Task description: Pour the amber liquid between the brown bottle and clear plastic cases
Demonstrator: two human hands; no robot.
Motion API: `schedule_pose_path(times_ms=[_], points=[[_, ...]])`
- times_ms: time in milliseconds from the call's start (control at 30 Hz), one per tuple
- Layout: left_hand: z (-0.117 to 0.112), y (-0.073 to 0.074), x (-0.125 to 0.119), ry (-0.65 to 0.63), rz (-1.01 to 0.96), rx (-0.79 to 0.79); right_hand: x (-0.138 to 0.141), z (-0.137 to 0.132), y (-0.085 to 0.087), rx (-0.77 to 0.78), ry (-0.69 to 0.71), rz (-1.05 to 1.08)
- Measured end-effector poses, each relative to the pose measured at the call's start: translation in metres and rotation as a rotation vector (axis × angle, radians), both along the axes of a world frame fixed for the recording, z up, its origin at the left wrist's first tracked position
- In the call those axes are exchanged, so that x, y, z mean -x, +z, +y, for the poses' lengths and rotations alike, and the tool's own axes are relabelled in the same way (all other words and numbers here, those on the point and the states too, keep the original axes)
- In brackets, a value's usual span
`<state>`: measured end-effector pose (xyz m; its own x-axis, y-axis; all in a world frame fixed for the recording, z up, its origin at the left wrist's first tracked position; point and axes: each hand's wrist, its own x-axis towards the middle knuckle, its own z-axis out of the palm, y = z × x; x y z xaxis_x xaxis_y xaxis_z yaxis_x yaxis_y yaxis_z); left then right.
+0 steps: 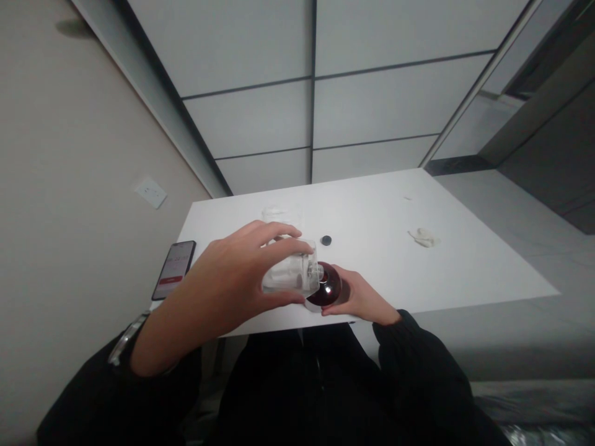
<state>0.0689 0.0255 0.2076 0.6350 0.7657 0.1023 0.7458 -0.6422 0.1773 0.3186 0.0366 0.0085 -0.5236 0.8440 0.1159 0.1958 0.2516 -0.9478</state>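
My left hand (251, 269) is wrapped round a clear bottle (290, 272), tipped on its side with its neck pointing right. Clear contents show inside it, though I cannot tell how much. The neck meets the top of a dark red round bottle (331, 290), and whether liquid flows between them cannot be made out. My right hand (356, 294) holds the red bottle from its right side, near the table's front edge. Just beyond the two bottles a small dark cap (326, 240) lies on the table.
The white table (372, 217) stands against pale cabinet panels. A phone (174, 269) with a lit screen lies at its left edge. A clear object (276, 214) sits behind my left hand, and a crumpled whitish scrap (423, 238) lies to the right.
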Motion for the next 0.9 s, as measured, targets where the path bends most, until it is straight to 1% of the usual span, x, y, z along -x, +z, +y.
schedule_pose_path(times_ms=[267, 467, 900], points=[[-0.0001, 0.0023, 0.0001, -0.012, -0.002, 0.006, -0.0014, 0.0000, -0.0020, -0.012, 0.004, -0.013], [-0.0004, 0.0013, 0.0001, -0.012, -0.001, -0.002, -0.0013, 0.0001, -0.0037, -0.016, 0.004, -0.007], [-0.0005, -0.0003, 0.0009, -0.047, -0.031, -0.057, -0.0022, 0.0001, -0.0038, -0.039, 0.000, -0.013]])
